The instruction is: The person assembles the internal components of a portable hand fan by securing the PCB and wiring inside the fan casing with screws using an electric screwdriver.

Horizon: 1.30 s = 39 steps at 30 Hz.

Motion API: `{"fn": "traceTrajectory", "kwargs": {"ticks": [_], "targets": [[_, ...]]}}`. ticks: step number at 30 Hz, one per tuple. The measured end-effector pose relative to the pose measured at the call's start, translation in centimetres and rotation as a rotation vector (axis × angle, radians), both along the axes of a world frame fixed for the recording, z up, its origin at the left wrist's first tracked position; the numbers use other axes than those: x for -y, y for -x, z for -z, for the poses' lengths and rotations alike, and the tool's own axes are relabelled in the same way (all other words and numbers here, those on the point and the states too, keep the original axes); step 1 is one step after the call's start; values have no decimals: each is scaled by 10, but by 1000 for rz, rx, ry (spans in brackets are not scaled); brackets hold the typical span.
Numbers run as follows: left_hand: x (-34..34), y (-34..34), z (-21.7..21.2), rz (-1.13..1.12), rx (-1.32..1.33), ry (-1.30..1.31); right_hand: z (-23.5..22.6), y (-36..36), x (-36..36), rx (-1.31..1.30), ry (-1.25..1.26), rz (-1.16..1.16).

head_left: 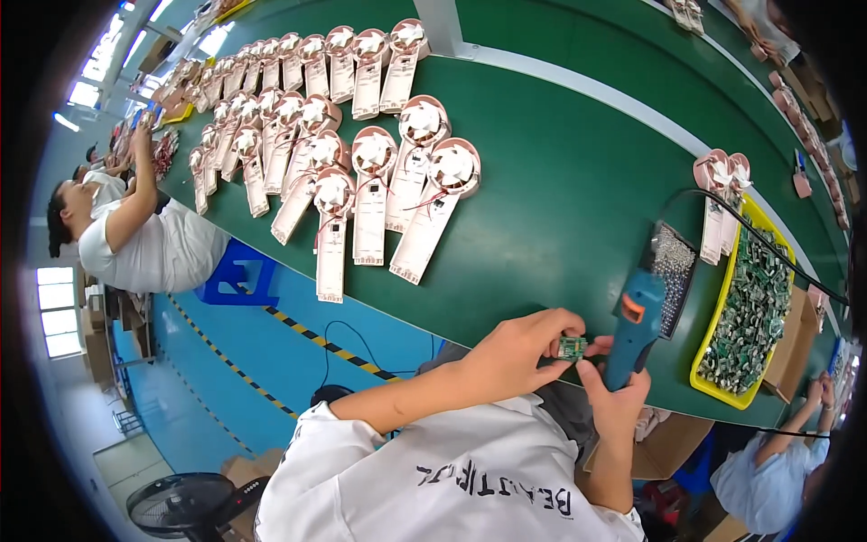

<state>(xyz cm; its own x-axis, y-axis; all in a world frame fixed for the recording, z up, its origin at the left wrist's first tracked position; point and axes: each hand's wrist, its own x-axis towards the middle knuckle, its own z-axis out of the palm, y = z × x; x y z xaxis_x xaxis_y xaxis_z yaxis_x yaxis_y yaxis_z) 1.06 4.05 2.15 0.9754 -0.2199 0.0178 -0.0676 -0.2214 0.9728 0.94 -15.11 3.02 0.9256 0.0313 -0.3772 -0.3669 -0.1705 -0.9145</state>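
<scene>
Just over the table's near edge, my left hand (pixel 542 341) pinches a small green circuit board (pixel 571 348) between thumb and fingers. My right hand (pixel 616 390) is closed around a blue electric screwdriver (pixel 636 330) with an orange switch. Its thumb and a fingertip reach to the right edge of the board. The screwdriver stands tilted upward, and a black cable (pixel 768 237) curves away near its upper part. Beyond it lies a dark tray (pixel 684 294) of small silvery screws.
Rows of pink fan housings (pixel 368 221) with white blades cover the green table (pixel 542 208) at left. A yellow bin (pixel 720 396) of circuit boards stands right, beside a cardboard box (pixel 795 348). Co-workers sit at far left (pixel 135 235) and lower right (pixel 768 474).
</scene>
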Motion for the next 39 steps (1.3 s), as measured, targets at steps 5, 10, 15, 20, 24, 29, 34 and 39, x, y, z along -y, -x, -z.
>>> {"fn": "traceTrajectory", "kwargs": {"ticks": [5,10,15,20,24,29,34,39], "targets": [[-17,9,-16,19,-63,-49,1,-3,-4,104,30,-270],[-101,-7,-35,-564,349,-724,5,2,-4,18,-182,-116],[-139,-29,-30,-387,312,-936,12,3,2,-183,-453,-69],[-137,-53,-24,-324,402,-940,0,-5,-2,-159,-558,15],[-117,-59,-9,-371,468,-829,1,-8,6,-116,-567,95],[-67,-43,1,-222,562,-615,6,3,24,-164,-808,70],[-22,-26,11,-152,534,-427,16,5,35,-290,-1160,37],[-2,-13,20,-296,404,-269,12,3,28,-158,-720,154]]}}
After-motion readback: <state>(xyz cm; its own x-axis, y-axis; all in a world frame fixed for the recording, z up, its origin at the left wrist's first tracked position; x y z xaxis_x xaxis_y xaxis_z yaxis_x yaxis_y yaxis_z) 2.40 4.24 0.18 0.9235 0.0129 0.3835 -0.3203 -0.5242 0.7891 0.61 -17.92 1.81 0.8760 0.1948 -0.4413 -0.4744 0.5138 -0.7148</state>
